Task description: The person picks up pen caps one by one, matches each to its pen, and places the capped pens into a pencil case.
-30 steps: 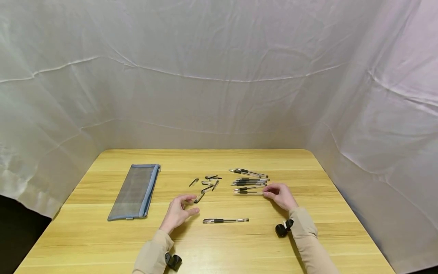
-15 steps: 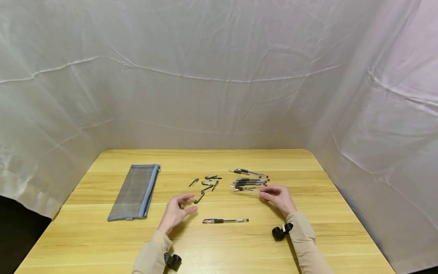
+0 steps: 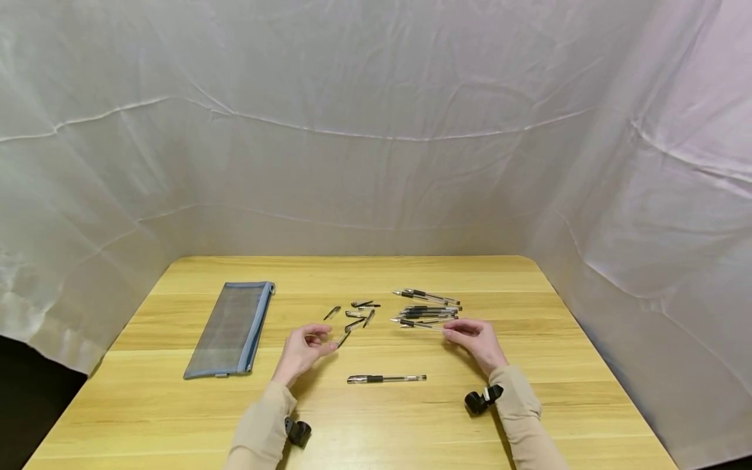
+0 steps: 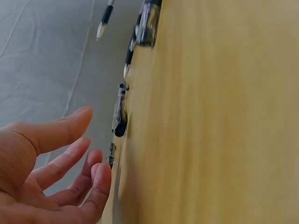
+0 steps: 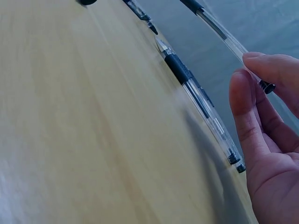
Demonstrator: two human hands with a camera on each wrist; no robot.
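Note:
My right hand [image 3: 477, 341] pinches a capless gel pen [image 5: 226, 35] near its rear end, between thumb and fingertips. In the right wrist view, this pen is raised above other pens [image 5: 201, 102] lying on the table. My left hand [image 3: 301, 352] hovers beside a clear-and-black pen cap [image 3: 343, 339], partly hidden by the fingers in the head view. Thumb and loosely bent fingers [image 4: 58, 133] stand apart with nothing between them in the left wrist view. Several more caps [image 3: 355, 314] lie scattered just beyond, left of the row of capless pens [image 3: 431, 309].
One capped pen [image 3: 386, 378] lies crosswise on the wooden table [image 3: 376, 431], between the forearms. A blue-edged mesh zip pouch [image 3: 229, 329] lies flat at the left. Grey fabric [image 3: 376, 163] hangs around the table's back and sides.
My right hand has lifted the nearest capless pen off the table and carried it slightly left. My left hand has shifted a little forward, closer to the nearest cap.

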